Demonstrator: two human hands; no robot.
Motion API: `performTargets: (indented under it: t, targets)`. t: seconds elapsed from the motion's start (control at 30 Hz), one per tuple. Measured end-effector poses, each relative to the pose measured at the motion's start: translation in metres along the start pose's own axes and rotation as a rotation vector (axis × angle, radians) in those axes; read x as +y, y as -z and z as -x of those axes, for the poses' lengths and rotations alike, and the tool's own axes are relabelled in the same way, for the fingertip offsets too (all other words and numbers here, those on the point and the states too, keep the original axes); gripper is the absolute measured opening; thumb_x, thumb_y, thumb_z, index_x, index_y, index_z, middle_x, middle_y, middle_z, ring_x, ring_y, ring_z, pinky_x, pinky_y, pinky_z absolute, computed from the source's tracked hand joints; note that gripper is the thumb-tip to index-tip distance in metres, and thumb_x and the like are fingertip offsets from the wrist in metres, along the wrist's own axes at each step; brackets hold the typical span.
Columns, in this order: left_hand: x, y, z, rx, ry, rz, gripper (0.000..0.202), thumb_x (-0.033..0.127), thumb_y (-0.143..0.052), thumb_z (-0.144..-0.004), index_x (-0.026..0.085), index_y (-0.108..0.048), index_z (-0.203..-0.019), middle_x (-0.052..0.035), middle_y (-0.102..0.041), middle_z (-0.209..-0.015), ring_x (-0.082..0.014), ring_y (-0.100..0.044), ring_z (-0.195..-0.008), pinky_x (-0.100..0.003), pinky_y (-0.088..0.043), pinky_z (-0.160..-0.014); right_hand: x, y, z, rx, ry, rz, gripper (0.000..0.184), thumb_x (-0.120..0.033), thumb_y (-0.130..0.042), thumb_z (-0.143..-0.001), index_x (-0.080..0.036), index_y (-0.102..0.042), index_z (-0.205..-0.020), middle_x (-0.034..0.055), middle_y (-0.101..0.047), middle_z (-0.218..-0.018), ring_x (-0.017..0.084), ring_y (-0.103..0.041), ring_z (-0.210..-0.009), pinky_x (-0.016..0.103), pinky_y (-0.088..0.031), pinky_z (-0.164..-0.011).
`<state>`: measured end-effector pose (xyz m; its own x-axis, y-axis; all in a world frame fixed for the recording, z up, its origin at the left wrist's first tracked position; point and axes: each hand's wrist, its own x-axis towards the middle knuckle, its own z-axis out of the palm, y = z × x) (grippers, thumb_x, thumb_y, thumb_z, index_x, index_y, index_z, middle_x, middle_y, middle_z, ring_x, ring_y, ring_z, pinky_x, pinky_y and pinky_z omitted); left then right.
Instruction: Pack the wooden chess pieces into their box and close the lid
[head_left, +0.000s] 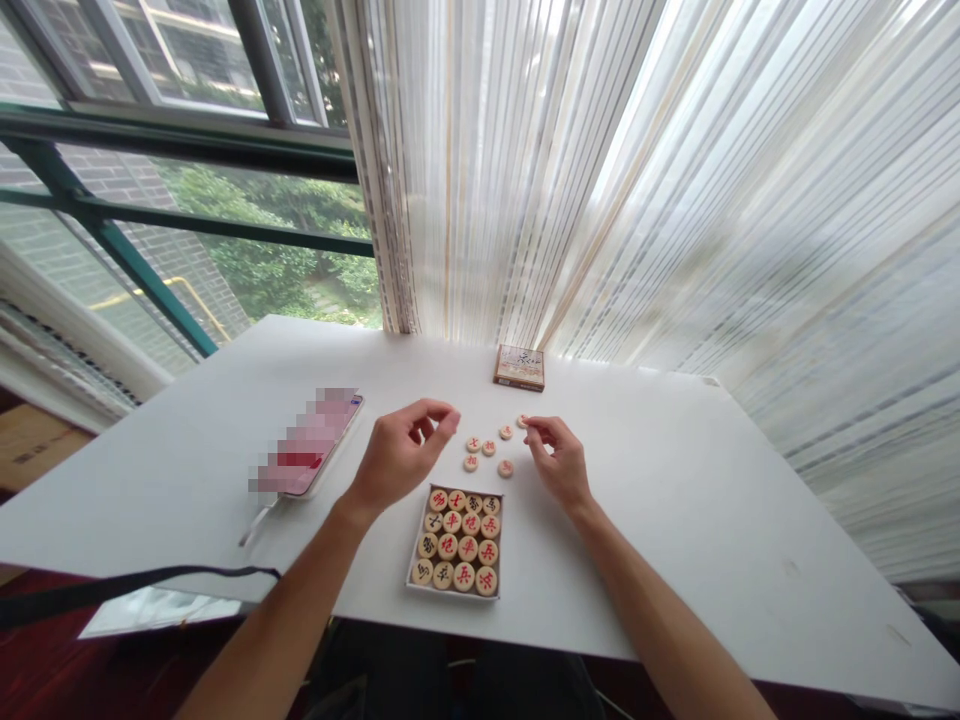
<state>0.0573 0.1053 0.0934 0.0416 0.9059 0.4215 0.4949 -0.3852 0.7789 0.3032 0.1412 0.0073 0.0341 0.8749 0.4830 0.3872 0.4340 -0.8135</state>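
My right hand (pixel 559 462) has its thumb and index finger closed at the edge of a round wooden xiangqi piece (pixel 522 421) with a red character. Several loose red-character xiangqi pieces (pixel 489 448) lie on the table between my hands. My left hand (pixel 405 450) hovers left of them, fingers curled and thumb against the index fingertip, with nothing visible in the pinch. In front of me sits an open white box (pixel 456 597), where more pieces stand in rows, some red and some black. My left hand is just above and left of its far corner.
A flat printed box (pixel 519 368) lies at the back of the white table (pixel 675 520). To the left lies a phone (pixel 322 445) with a pale cable or strap (pixel 259 522). A dark strap (pixel 142 577) crosses the left front edge. Striped string curtains (pixel 510 180) hang behind the table.
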Motion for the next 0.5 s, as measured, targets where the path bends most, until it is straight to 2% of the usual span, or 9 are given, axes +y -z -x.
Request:
performTargets:
  t: [0.03, 0.1, 0.17, 0.27, 0.4, 0.5]
  targets:
    - [-0.007, -0.006, -0.011, 0.082, 0.038, 0.053, 0.031, 0.046, -0.058, -0.091, 0.018, -0.069, -0.095, -0.0028, -0.073, -0.078, -0.0124, -0.059, -0.059, -0.021, -0.045, -0.055, 0.001, 0.001, -0.001, 0.006, -0.002, 0.003, 0.017, -0.029, -0.056, -0.094, -0.021, -0.069, -0.101, 0.0064, -0.069, -0.098, 0.019, -0.068, -0.081, 0.033, -0.058, -0.072]
    - [-0.021, -0.021, -0.034, 0.127, 0.073, 0.116, 0.035, 0.049, -0.058, -0.091, 0.017, -0.068, -0.095, -0.0047, -0.073, -0.08, -0.0137, -0.062, -0.062, -0.022, -0.047, -0.056, 0.002, 0.002, -0.003, 0.022, -0.005, 0.012, 0.017, -0.029, -0.055, -0.094, -0.021, -0.069, -0.101, 0.0064, -0.069, -0.098, 0.019, -0.068, -0.082, 0.033, -0.058, -0.072]
    - [-0.033, -0.036, -0.054, 0.046, 0.073, 0.116, 0.037, 0.05, -0.056, -0.091, 0.016, -0.069, -0.093, -0.0062, -0.073, -0.081, -0.016, -0.064, -0.068, -0.023, -0.049, -0.062, 0.005, 0.005, -0.005, 0.042, -0.01, 0.024, 0.018, -0.03, -0.055, -0.094, -0.02, -0.069, -0.101, 0.0066, -0.069, -0.096, 0.019, -0.068, -0.082, 0.033, -0.058, -0.072]
    - [-0.049, -0.055, -0.069, -0.158, 0.018, 0.066, 0.036, 0.049, -0.056, -0.091, 0.017, -0.071, -0.093, -0.0064, -0.074, -0.086, -0.0179, -0.066, -0.076, -0.026, -0.051, -0.068, 0.009, 0.009, -0.009, 0.07, -0.023, 0.049, 0.02, -0.031, -0.054, -0.094, -0.019, -0.068, -0.101, 0.0073, -0.069, -0.096, 0.02, -0.068, -0.082, 0.032, -0.058, -0.07]
    - [-0.071, -0.067, -0.068, -0.296, -0.003, 0.079, 0.033, 0.049, -0.062, -0.086, 0.019, -0.074, -0.09, -0.0046, -0.075, -0.084, -0.019, -0.068, -0.076, -0.027, -0.052, -0.068, 0.014, 0.013, -0.012, 0.076, -0.041, 0.087, 0.021, -0.032, -0.053, -0.094, -0.019, -0.068, -0.102, 0.0075, -0.07, -0.098, 0.02, -0.068, -0.083, 0.029, -0.056, -0.064]
    - [-0.087, -0.07, -0.062, -0.32, 0.016, 0.088, 0.035, 0.049, -0.059, -0.087, 0.018, -0.073, -0.094, -0.0055, -0.075, -0.086, -0.02, -0.069, -0.078, -0.029, -0.053, -0.069, 0.015, 0.013, -0.013, 0.056, -0.047, 0.112, 0.02, -0.031, -0.053, -0.094, -0.02, -0.069, -0.101, 0.0067, -0.07, -0.098, 0.019, -0.068, -0.083, 0.028, -0.056, -0.064]
